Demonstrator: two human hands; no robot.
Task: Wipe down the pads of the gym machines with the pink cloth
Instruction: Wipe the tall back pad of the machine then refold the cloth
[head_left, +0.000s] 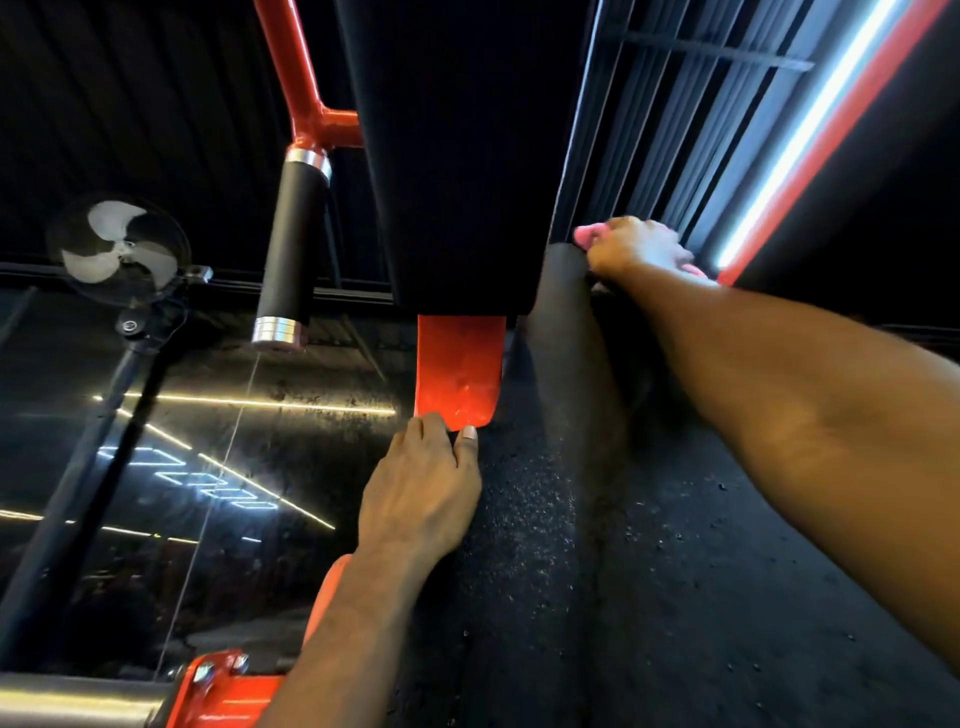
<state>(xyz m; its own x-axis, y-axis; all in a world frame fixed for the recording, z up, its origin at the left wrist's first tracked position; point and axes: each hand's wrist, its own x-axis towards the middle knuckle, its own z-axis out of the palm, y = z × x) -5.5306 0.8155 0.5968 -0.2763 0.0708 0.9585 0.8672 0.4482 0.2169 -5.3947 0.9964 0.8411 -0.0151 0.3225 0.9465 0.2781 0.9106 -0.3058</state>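
Pink cloth (588, 235) — bunched under your right hand (636, 248), with only its edges showing past the knuckles and by the wrist. The fingers curl round it at the far end of the dark speckled pad (550, 467). Your left hand (421, 488) grips the lower edge of the red plate (460, 371), fingers curled, thumb alongside. The plate hangs below a smooth black pad (457, 156). To the left are a black handle (291, 239) and a fan (122, 249). A light strip (810, 124) is on the right.

Fan (122, 249) middle left, grip (293, 249) right of it. Pad (467, 156) top centre, bracket (460, 371) beneath, left hand (421, 493) gripping its lower end; right hand (639, 249) with cloth (589, 235) right of pad.
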